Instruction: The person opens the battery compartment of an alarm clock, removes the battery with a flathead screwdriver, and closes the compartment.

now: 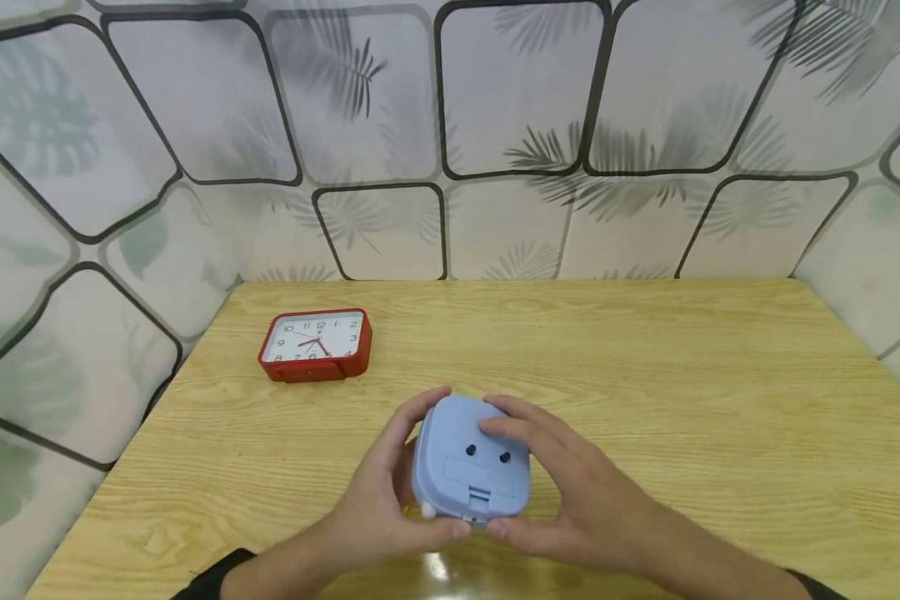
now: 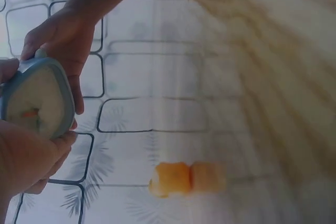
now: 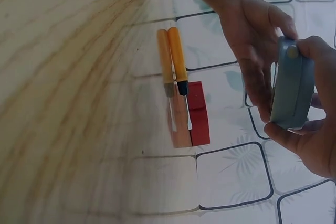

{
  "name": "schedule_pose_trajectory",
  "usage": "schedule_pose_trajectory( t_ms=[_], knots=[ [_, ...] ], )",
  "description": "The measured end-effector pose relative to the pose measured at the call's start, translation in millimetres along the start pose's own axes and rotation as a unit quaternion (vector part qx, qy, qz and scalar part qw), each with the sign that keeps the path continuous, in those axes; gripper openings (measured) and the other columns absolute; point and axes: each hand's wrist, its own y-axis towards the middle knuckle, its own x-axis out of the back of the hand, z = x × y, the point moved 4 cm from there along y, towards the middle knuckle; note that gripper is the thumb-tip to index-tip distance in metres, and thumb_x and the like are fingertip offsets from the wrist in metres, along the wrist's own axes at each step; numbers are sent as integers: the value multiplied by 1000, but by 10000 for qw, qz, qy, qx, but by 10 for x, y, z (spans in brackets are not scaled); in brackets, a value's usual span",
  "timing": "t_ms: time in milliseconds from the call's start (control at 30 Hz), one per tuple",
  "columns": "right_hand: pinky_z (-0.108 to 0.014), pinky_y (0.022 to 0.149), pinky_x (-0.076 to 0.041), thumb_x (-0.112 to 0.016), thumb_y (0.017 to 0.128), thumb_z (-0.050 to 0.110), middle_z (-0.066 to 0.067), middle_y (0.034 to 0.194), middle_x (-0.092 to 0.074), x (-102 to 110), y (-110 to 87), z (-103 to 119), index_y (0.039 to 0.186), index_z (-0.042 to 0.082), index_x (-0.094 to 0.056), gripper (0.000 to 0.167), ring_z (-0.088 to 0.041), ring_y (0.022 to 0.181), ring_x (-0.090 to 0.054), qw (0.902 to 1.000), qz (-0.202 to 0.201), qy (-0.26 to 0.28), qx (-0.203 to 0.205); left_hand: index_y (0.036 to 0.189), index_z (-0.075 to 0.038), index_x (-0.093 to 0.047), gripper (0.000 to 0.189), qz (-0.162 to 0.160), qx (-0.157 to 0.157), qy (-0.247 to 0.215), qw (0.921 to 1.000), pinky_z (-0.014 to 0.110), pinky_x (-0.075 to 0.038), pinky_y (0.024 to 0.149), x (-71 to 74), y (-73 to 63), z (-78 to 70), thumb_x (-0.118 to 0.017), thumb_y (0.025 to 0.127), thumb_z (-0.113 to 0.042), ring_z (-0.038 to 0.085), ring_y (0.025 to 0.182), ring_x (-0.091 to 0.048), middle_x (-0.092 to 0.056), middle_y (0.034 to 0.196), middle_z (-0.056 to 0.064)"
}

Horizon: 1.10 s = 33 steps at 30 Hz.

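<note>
Above the near edge of a wooden table (image 1: 645, 350), two hands hold one blue clock (image 1: 471, 467) between them, clear of the tabletop. Two clocks are in view: the blue one and a red clock (image 1: 317, 343), which lies face up well beyond the blue clock and to its left, toward the patterned wall. Two orange batteries (image 3: 172, 56) also show in the right wrist view, side by side and touching, between the red clock and the blue one.

The blue clock is a rounded square with soft corners. Its back faces the head camera, showing two small dark knobs and a recessed panel with a latch near its lower edge; its pale dial shows only in the left wrist view, blurred.

The left hand (image 1: 378, 500) curls round the blue clock's left side, thumb on its upper corner and fingers behind. The right hand (image 1: 570, 492) grips the right side, one finger bent across the back just above the knobs, thumb under the lower edge.
</note>
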Motion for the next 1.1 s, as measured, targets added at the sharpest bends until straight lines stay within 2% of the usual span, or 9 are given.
schedule_pose_trajectory(
  t_ms=[133, 267, 367, 433, 533, 667, 833, 1000, 1100],
  knots=[
    [-43, 100, -63, -88, 85, 42, -13, 155, -56, 14, 9, -32, 147, 12, -54, 76, -27, 129, -65, 9995, -44, -264, 137, 162, -13, -29, 102, -103, 117, 1038, 9945, 30, -52, 115, 33, 4, -49, -87, 80, 4, 18, 141, -53, -42, 159, 18],
    [-43, 96, -64, -90, 82, 39, -15, 152, -58, 2, 8, -104, 145, 11, -55, 77, -25, 124, -66, 9988, 62, -471, 106, 160, -13, -35, 101, -180, -137, 2186, 9755, 40, -50, 119, 87, 23, -72, -93, 78, -6, 25, 147, -47, -43, 159, 12],
    [-44, 96, -64, -92, 78, 38, -16, 150, -60, -19, 4, -177, 144, 9, -55, 81, -26, 124, -66, 9974, 210, -691, 26, 158, -13, -39, 101, -190, -209, 2971, 9544, 49, -48, 120, 137, 33, -84, -97, 75, -13, 27, 146, -47, -45, 157, 10],
    [-45, 98, -63, -93, 76, 38, -16, 150, -60, -34, -1, -227, 144, 9, -55, 83, -27, 126, -65, 9959, 377, -815, -86, 159, -15, -40, 102, -40, -10, 3409, 9401, 54, -47, 120, 160, 35, -86, -97, 75, -19, 26, 149, -45, -44, 160, 6],
    [-44, 98, -63, -95, 73, 38, -16, 147, -62, -56, -5, -284, 141, 9, -56, 83, -28, 126, -66, 9938, 568, -940, -180, 159, -15, -40, 102, 412, 233, 4087, 9114, 56, -45, 120, 163, 33, -76, -97, 76, -29, 30, 155, -39, -39, 164, 3],
    [-41, 93, -64, -94, 73, 35, -13, 146, -63, -83, -11, -337, 137, 12, -57, 78, -25, 123, -66, 9904, 954, -898, -449, 156, -12, -47, 95, 1049, 238, 4794, 8710, 53, -47, 120, 149, 30, -40, -96, 78, -36, 33, 159, -35, -38, 167, 3],
    [-46, 94, -64, -91, 77, 31, -15, 150, -59, -104, -29, -416, 136, 15, -56, 71, -32, 127, -64, 9810, 1563, -714, -904, 147, -14, -60, 77, 1594, 156, 5383, 8274, 51, -48, 120, 145, 24, 20, -92, 82, -41, 31, 159, -37, -44, 166, 3],
    [-49, 96, -63, -89, 78, 26, -16, 151, -57, -126, -37, -475, 135, 14, -56, 67, -36, 129, -63, 9751, 1878, -530, -1054, 142, -18, -65, 67, 2045, 75, 5701, 7957, 49, -46, 122, 142, 17, 63, -88, 85, -46, 27, 157, -42, -49, 164, 2],
    [-52, 99, -61, -89, 78, 26, -17, 152, -56, -139, -43, -499, 135, 14, -56, 67, -38, 131, -62, 9714, 2028, -472, -1139, 143, -19, -64, 66, 2284, 31, 5743, 7861, 52, -45, 122, 143, 14, 79, -85, 87, -47, 27, 156, -44, -49, 164, 3]
  ],
)
